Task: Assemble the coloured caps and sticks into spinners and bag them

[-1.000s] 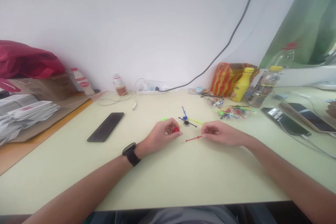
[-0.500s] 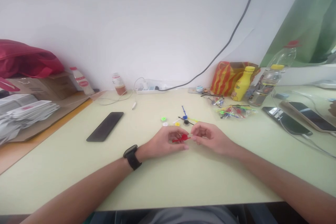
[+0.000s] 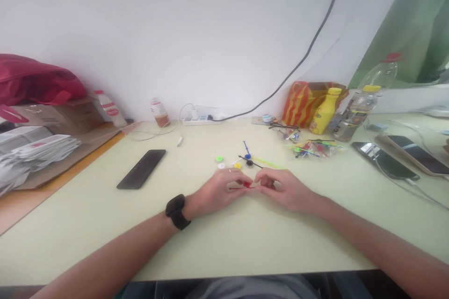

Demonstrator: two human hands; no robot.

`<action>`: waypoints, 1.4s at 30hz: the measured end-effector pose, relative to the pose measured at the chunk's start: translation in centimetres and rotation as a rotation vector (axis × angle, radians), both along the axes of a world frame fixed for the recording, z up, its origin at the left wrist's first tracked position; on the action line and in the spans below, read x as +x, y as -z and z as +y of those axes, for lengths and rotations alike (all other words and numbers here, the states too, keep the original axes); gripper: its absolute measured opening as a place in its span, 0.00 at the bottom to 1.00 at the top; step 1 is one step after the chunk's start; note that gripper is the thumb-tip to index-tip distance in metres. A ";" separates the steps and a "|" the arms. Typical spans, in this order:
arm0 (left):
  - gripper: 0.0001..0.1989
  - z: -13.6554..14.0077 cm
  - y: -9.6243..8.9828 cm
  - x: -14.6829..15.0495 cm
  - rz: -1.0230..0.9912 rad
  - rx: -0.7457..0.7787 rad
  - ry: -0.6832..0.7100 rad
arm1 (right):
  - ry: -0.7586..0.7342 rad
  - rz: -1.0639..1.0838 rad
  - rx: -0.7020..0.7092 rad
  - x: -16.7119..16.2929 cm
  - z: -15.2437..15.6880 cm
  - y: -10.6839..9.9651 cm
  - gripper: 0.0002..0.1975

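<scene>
Between thumb and fingers, my left hand grips a small red plastic piece with a thin rod sticking out to both sides. My right hand pinches the right end of that rod, its other fingers curled in. Just beyond the hands lie a black disc with a pointed rod, a blue disc with a rod and a yellow-green strip. Small loose discs sit to their left: a green one, a white one and a yellow one.
A black phone lies left on the pale table. Bags of coloured plastic parts, a yellow bottle and charging phones occupy the right. A power strip runs along the wall; boxes stand far left.
My left fingers have closed more tightly on the red piece, which has turned and shows less of its face. My right hand has shifted very slightly.
</scene>
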State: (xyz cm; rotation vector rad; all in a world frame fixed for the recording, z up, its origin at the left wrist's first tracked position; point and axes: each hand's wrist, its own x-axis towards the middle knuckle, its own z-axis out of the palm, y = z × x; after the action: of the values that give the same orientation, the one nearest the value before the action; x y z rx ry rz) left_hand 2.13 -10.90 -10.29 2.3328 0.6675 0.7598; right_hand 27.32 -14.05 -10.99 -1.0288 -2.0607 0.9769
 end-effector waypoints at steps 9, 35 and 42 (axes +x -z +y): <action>0.07 -0.5 -0.3 0.0 0.113 0.072 0.012 | -0.045 -0.022 -0.026 0.2 0.4 0.2 0.09; 0.16 0.9 0.2 0.2 -0.344 -0.718 -0.048 | 0.083 0.120 0.199 0.2 0.0 1.8 0.32; 0.16 0.8 0.1 0.3 -0.383 -0.707 -0.072 | -0.080 0.047 0.093 0.7 0.4 0.9 0.23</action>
State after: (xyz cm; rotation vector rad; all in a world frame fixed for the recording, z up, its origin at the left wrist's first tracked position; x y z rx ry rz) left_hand 2.47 -10.09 -10.34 1.4839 0.7030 0.8080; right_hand 28.03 -13.65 -11.91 -0.8737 -2.1016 0.9271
